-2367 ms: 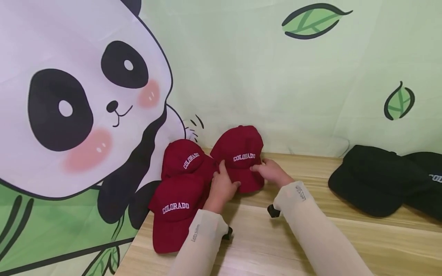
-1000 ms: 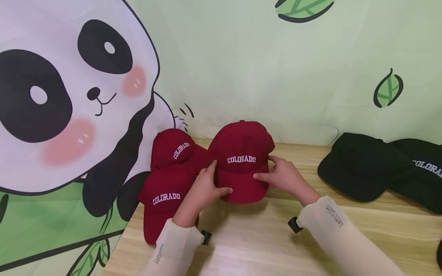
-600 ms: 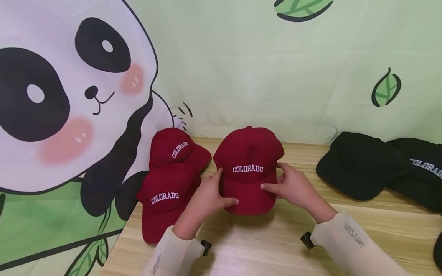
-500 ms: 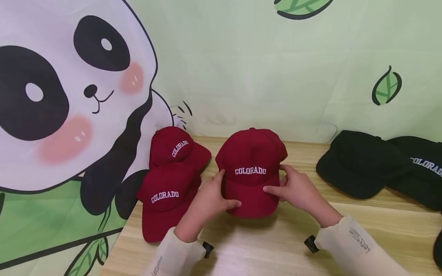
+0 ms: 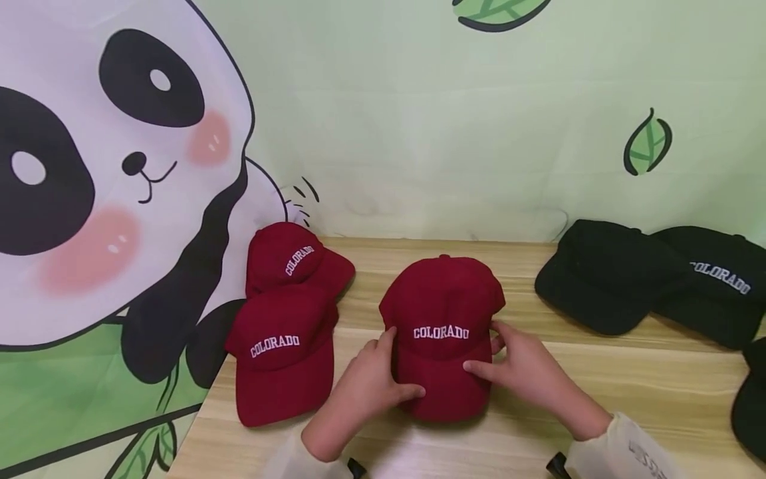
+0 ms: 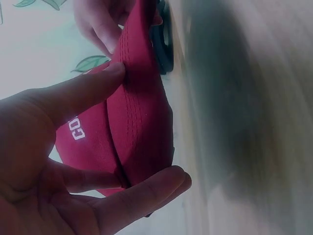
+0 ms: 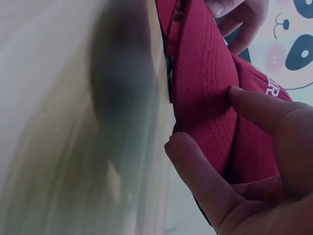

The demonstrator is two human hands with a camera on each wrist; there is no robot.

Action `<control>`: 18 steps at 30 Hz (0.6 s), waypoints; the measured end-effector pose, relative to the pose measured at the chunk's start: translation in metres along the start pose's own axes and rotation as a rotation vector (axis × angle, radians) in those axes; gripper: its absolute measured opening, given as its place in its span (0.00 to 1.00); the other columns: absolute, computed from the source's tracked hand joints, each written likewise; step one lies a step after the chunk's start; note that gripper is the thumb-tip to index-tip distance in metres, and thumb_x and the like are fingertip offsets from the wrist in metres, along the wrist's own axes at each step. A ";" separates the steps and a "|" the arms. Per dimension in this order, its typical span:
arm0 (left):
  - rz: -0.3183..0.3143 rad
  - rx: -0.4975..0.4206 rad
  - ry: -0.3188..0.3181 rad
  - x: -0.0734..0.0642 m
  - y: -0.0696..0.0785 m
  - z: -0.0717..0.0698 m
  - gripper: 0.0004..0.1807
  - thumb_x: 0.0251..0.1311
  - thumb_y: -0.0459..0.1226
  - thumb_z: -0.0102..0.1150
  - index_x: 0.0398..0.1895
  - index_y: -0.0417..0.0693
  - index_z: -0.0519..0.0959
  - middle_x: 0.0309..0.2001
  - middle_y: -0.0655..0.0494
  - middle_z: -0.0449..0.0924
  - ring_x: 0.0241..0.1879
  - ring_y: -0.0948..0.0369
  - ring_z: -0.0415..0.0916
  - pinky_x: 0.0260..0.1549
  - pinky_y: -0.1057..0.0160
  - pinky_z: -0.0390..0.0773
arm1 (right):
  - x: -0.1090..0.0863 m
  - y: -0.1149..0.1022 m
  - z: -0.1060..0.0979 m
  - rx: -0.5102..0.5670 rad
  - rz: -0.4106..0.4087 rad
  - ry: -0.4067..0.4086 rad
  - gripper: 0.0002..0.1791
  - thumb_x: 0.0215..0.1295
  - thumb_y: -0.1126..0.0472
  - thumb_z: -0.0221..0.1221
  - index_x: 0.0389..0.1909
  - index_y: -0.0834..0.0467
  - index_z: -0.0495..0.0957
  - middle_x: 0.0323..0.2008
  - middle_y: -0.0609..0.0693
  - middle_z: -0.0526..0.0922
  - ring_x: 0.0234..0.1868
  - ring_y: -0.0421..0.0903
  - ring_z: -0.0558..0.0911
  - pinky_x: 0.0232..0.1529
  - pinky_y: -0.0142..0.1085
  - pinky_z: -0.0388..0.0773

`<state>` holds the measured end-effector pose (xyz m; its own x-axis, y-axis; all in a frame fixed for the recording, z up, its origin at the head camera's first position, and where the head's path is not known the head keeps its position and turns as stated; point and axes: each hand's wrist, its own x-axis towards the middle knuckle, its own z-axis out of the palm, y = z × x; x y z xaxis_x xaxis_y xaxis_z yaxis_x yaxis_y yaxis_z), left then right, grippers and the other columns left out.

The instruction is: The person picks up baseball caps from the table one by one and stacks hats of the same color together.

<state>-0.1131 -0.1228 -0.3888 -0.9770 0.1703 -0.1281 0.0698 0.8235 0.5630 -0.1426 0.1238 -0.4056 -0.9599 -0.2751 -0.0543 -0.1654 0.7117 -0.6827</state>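
Both hands grip a dark red baseball cap (image 5: 444, 299) lettered COLORADO, its brim toward me. My left hand (image 5: 366, 379) pinches the brim's left side, thumb on top and fingers along the edge. On the opposite side my right hand (image 5: 529, 369) does the same. Seen from the left wrist, the brim (image 6: 142, 112) lies between thumb and fingers, with a dark shadow on the wood beside it. In the right wrist view, the right thumb (image 7: 249, 105) presses the top of the brim while a fingertip reaches round its edge.
To the left, a red cap (image 5: 284, 386) overlaps another red cap (image 5: 278, 256) behind it. Two black caps (image 5: 604, 279) overlap at the right, and part of a further black cap (image 5: 748, 412) shows at the frame's edge. A panda-printed cloth (image 5: 389, 133) hangs behind the wooden table (image 5: 514, 446).
Both hands have brought the red cap away from the other two red caps, rightward and toward me. It now stands apart from them. The head view has shifted slightly.
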 end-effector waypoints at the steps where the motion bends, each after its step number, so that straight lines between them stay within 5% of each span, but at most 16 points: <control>1: 0.000 -0.001 0.001 -0.001 0.000 0.002 0.54 0.41 0.50 0.77 0.69 0.34 0.60 0.56 0.33 0.73 0.52 0.41 0.76 0.53 0.43 0.74 | -0.001 0.001 0.001 -0.004 -0.003 0.003 0.44 0.51 0.40 0.69 0.61 0.64 0.69 0.31 0.46 0.83 0.30 0.38 0.77 0.30 0.32 0.73; 18: 0.023 0.036 0.018 -0.009 -0.005 0.032 0.52 0.44 0.52 0.74 0.66 0.30 0.61 0.51 0.31 0.75 0.46 0.40 0.78 0.47 0.44 0.78 | -0.014 0.013 0.012 -0.002 0.045 -0.046 0.41 0.48 0.42 0.71 0.57 0.66 0.74 0.32 0.47 0.83 0.34 0.41 0.78 0.34 0.35 0.74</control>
<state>-0.0979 -0.1107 -0.4167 -0.9785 0.1799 -0.1010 0.0989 0.8387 0.5356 -0.1289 0.1296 -0.4225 -0.9549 -0.2722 -0.1182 -0.1230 0.7256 -0.6771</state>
